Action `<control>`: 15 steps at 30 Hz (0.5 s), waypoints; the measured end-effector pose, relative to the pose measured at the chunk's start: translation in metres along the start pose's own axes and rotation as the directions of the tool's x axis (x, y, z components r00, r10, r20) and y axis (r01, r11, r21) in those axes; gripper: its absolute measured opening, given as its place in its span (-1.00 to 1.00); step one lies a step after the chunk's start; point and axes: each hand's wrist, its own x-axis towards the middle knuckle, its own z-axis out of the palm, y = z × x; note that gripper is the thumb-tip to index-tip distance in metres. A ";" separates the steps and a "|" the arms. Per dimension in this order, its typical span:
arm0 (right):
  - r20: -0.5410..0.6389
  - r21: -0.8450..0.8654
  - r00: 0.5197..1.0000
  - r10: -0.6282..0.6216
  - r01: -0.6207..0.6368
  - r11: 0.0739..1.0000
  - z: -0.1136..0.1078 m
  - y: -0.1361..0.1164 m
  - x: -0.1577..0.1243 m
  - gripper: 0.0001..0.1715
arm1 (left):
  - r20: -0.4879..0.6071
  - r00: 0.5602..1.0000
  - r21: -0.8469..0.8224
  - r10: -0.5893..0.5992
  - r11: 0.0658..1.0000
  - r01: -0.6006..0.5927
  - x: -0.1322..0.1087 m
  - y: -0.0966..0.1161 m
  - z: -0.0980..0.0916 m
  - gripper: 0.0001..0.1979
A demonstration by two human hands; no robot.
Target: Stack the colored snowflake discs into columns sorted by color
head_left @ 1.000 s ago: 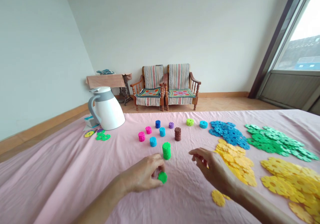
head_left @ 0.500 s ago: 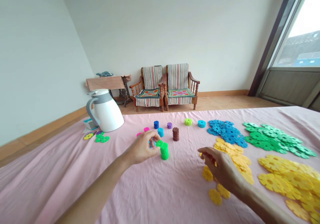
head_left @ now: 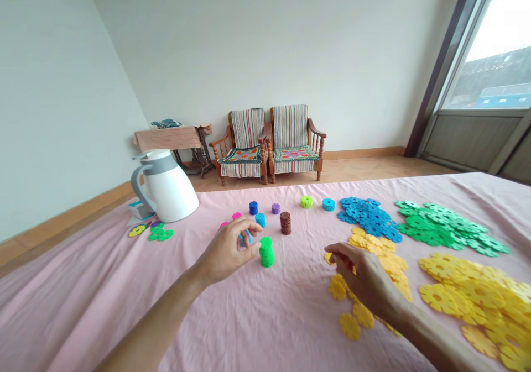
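Note:
Just left of an upright stack of bright green flower-shaped discs (head_left: 266,253) is my left hand (head_left: 230,249). Its thumb and fingers are apart, with nothing between them. A light blue disc stack (head_left: 245,238) shows partly behind those fingers. My right hand (head_left: 363,275) hovers palm down over the left part of an orange-yellow disc pile (head_left: 394,261), its fingers loosely bent and apart. I see nothing held in it, though its palm side is hidden. Beyond the green stack stand a brown stack (head_left: 285,223) and a smaller blue stack (head_left: 260,220).
Farther back are dark blue (head_left: 253,208), purple (head_left: 276,209), lime (head_left: 306,202) and cyan stacks (head_left: 328,204). Blue (head_left: 369,217), green (head_left: 448,228) and yellow piles (head_left: 477,292) spread to the right. A white jug (head_left: 170,192) stands at left on the pink cloth (head_left: 232,328).
My left hand has let go of a green disc at the top of the green stack and drawn slightly left. The right hand stays over the yellow discs. The whole view has shifted a little.

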 end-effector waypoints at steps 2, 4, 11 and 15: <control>-0.010 -0.014 1.000 -0.004 0.004 1.000 -0.002 0.002 0.002 -0.70 | -0.017 1.000 -0.014 0.021 1.000 -0.021 -0.015 0.010 0.006 -0.87; -0.028 -0.024 1.000 -0.010 0.009 1.000 -0.004 0.002 0.005 -0.69 | 0.072 0.996 -0.011 0.056 0.998 -0.055 -0.033 0.021 0.020 -0.90; 0.019 -0.190 0.994 -0.104 0.106 0.976 -0.014 -0.015 -0.013 -0.67 | 0.352 0.924 0.055 0.151 0.982 -0.181 -0.077 0.041 0.072 -0.84; 0.103 -0.350 0.993 -0.052 0.086 0.933 -0.030 -0.020 -0.047 -0.44 | 0.283 0.931 0.107 0.230 0.957 -0.269 -0.080 0.038 0.082 -0.84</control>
